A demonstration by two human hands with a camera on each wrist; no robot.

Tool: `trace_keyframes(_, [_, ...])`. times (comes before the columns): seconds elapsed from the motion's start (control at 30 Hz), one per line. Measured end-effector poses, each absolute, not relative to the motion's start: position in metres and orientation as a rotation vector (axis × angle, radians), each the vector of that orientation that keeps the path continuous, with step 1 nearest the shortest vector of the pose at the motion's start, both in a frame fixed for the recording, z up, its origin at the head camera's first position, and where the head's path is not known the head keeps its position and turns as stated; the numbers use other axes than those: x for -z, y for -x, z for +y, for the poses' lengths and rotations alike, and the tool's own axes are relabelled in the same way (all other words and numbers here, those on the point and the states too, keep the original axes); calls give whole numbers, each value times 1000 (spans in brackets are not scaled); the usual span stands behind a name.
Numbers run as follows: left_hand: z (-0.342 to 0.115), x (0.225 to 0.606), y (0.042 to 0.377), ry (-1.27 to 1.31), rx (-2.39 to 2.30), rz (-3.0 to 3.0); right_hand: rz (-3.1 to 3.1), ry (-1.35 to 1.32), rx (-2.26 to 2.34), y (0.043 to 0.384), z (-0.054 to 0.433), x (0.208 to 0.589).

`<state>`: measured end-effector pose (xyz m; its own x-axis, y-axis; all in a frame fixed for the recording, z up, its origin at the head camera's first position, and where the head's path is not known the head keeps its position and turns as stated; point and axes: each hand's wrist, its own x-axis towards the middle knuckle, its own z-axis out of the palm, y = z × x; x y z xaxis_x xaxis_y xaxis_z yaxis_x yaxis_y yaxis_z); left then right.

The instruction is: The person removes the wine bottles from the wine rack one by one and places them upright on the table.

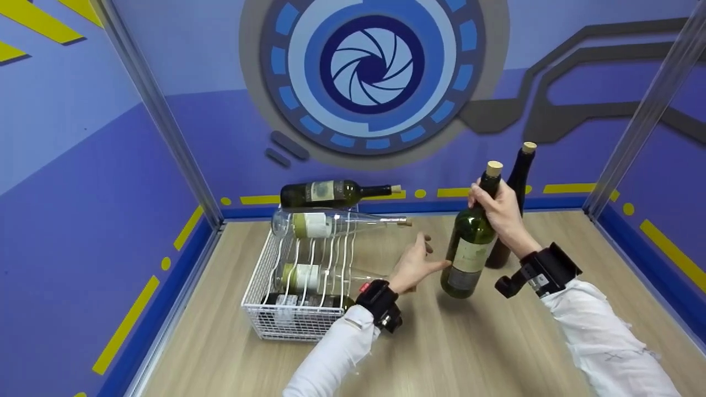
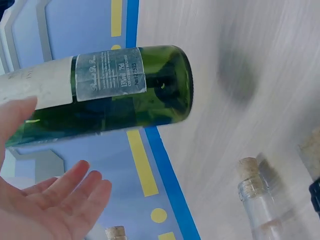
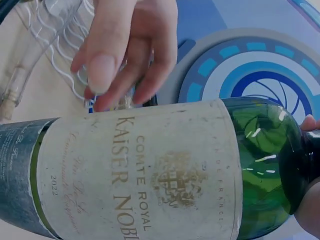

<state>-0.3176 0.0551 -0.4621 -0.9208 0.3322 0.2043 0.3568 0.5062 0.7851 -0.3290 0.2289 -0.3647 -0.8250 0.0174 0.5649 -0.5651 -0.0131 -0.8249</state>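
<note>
My right hand grips a green wine bottle by its neck, and the corked end points up. The bottle's base hangs over the table, its shadow lying apart from it in the left wrist view. My left hand is beside the bottle, fingers spread and palm turned toward it, holding nothing. In the left wrist view the left thumb overlaps the pale label. Large print on that label faces the right wrist camera. A darker corked bottle stands just behind, partly hidden by the right hand.
A white wire rack stands at the left on the wooden table. Lying on it are a dark bottle, a clear bottle, another clear bottle and a dark one at the front. Blue panels enclose the table.
</note>
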Motion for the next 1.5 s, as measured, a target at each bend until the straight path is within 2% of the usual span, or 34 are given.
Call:
trace_keyframes(0.9, [21, 463, 318, 557, 1298, -2750, -1860, -397, -1550, 339, 307, 393])
trace_keyframes(1.5, [14, 459, 316, 563, 1274, -2753, -2009, -72, -1514, 348, 351, 399])
